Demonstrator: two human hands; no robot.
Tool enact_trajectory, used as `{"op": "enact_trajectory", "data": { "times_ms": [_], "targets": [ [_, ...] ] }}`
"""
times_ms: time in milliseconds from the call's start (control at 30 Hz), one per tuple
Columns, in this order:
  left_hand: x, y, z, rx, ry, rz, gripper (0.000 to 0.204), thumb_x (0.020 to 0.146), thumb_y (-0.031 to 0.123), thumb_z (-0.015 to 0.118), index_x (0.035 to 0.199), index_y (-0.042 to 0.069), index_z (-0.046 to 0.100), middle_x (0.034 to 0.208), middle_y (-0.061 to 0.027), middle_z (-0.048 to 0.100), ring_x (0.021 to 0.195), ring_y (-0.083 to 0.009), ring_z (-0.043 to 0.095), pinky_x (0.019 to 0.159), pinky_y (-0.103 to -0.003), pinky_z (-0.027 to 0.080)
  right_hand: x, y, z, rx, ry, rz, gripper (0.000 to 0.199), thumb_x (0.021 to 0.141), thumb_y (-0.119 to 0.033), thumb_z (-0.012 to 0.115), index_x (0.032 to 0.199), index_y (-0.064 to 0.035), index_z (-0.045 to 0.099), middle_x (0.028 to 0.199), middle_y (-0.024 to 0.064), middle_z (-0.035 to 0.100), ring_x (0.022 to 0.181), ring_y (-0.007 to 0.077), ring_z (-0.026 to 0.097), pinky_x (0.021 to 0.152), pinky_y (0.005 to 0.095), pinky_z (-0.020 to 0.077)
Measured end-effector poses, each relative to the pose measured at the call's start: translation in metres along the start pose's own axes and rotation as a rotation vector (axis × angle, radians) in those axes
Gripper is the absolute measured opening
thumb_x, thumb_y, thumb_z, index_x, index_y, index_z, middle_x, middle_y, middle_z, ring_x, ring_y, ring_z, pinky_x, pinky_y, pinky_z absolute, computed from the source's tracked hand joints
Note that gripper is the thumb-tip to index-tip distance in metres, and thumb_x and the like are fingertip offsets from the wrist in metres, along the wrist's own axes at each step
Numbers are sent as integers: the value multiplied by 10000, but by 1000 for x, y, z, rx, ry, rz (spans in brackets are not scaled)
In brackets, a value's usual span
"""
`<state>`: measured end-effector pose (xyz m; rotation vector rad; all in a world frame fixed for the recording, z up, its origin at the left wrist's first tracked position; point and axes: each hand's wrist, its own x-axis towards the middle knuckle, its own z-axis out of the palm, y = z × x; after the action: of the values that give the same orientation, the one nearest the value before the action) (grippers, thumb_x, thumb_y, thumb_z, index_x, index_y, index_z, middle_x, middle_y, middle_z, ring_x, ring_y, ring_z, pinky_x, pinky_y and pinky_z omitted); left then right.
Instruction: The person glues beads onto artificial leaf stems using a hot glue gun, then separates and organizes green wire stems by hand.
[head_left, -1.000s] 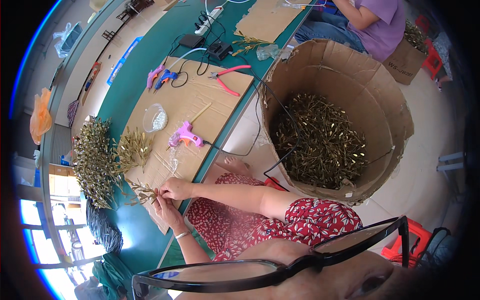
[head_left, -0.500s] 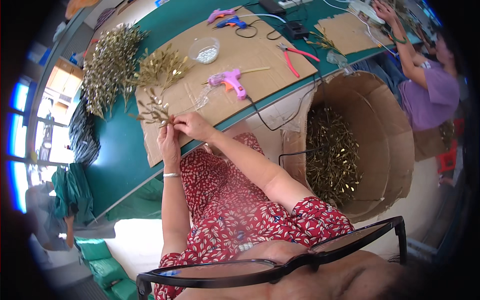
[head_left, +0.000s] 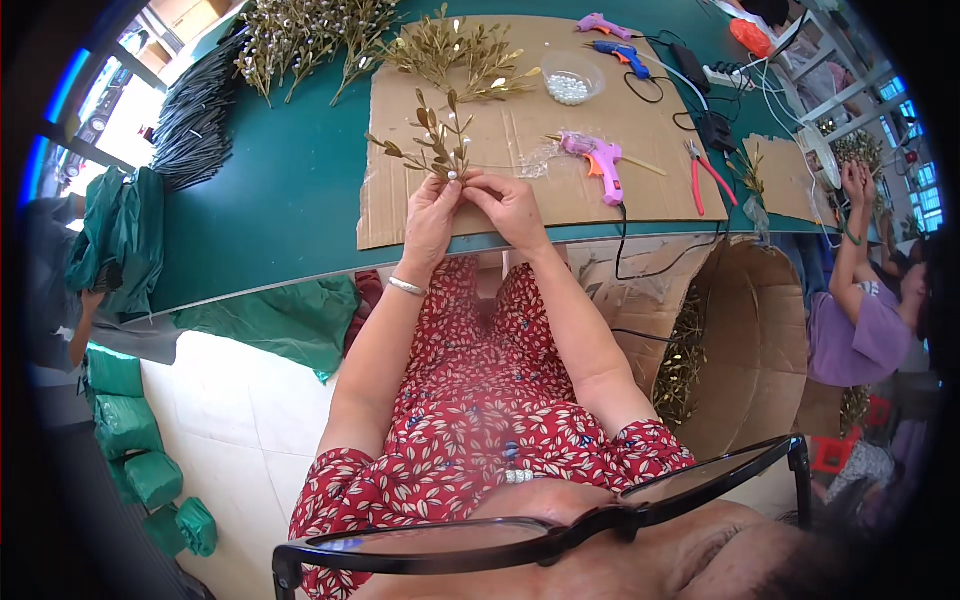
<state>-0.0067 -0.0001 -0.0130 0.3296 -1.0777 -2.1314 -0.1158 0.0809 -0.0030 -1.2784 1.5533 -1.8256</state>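
i'd best steady the sprig (head_left: 437,148) above my grip, left hand (head_left: 432,220) pinching it, right hand (head_left: 512,212) nearly closed alongside, hold unclear.

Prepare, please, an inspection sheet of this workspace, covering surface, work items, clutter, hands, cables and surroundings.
Surface: green tabletop, bearing a flat cardboard sheet.
Work items: gold-leaved sprig with white beads, in hand; clear bowl of white beads; loose gold sprays.
Clutter: near pink glue gun, blue glue gun, red-handled pliers, bundle of dark stems.
Hands: left hand pinches the sprig's base; right hand has its fingertips close beside, grip unclear.
Cables: near glue gun's black cord hangs over the front edge; other cords gather near a white power strip.
Surroundings: large cardboard bin; co-worker in purple; green-wrapped bundles on the floor.
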Motion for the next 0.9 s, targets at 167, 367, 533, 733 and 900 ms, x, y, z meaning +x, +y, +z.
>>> {"op": "enact_trajectory", "data": {
  "times_ms": [167, 367, 533, 733, 900],
  "targets": [
    [3, 4, 14, -48, -39, -65, 180, 954, 105, 466, 1082, -11, 515, 1071, -119, 599, 956, -159, 578, 881, -288, 459, -4, -5, -15, 13, 35, 80, 127, 804, -47, 634, 891, 43, 656, 902, 98, 683, 791, 137, 631, 732, 255, 498],
    [-3, -10, 17, 10, 48, 2, 158, 973, 130, 420, 1065, 22, 489, 1035, -150, 601, 938, -220, 586, 872, -354, 465, -7, -8, -34, 175, 129, 78, 110, 845, -80, 611, 882, 5, 670, 797, 52, 677, 702, 94, 604, 654, 231, 498],
    [-2, -11, 37, 146, 101, 16, 136, 972, 135, 428, 1052, 38, 479, 967, -136, 616, 904, -223, 591, 838, -357, 466, 27, -96, -164, 267, 269, 62, 94, 873, -92, 601, 888, -19, 659, 737, 34, 637, 616, 58, 553, 541, 189, 445],
    [7, 1, 59, 441, 235, 16, 120, 960, 137, 461, 984, 33, 515, 863, -63, 588, 766, -111, 547, 696, -252, 453, 102, -179, -452, -591, 660, -178, 292, 840, -269, 623, 1021, -41, 638, 865, 97, 677, 705, 134, 616, 592, 261, 492],
    [18, -4, 35, 459, 396, -15, 120, 953, 152, 483, 975, 39, 516, 777, -2, 510, 664, -61, 441, 581, -221, 378, 163, -212, -567, -1150, 866, -179, 310, 794, -235, 624, 1007, -9, 615, 923, 173, 664, 874, 294, 642, 771, 380, 496]
  ]
}}
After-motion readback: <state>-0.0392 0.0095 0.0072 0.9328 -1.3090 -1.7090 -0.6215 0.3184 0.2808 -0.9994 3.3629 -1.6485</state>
